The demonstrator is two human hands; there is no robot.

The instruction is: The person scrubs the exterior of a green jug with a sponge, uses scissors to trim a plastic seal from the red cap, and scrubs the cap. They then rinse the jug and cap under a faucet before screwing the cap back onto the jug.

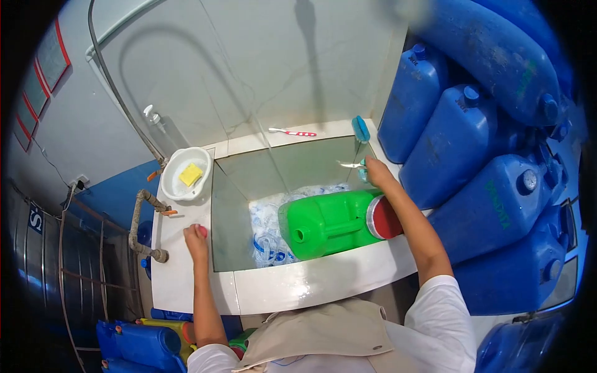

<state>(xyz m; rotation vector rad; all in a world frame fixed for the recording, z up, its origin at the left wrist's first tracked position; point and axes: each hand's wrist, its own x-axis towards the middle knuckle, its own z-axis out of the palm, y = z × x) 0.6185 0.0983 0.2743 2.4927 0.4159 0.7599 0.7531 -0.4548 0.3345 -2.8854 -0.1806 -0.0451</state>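
Note:
My right hand (pixel 376 172) is closed around a pair of scissors (pixel 352 165) with pale blades and teal handles, held over the sink's right side. On the left ledge, my left hand (pixel 196 241) has its fingers closed on a small pinkish-red object (pixel 202 230), mostly hidden by the fingers. A green jug (pixel 326 225) lies on its side in the basin between my hands. Its small spout faces me, and a wide red lid (pixel 387 217) is at its right end. Crumpled white and blue plastic (pixel 267 233) lies beneath and beside the jug.
A white bowl (pixel 171 186) with a yellow sponge (pixel 191 175) stands at the left, near a pump bottle (pixel 155 118) and tap pipe (pixel 135 230). A red-white toothbrush (pixel 292 132) and blue brush (pixel 360 128) rest along the back ledge. Blue jugs (pixel 451 137) crowd the right.

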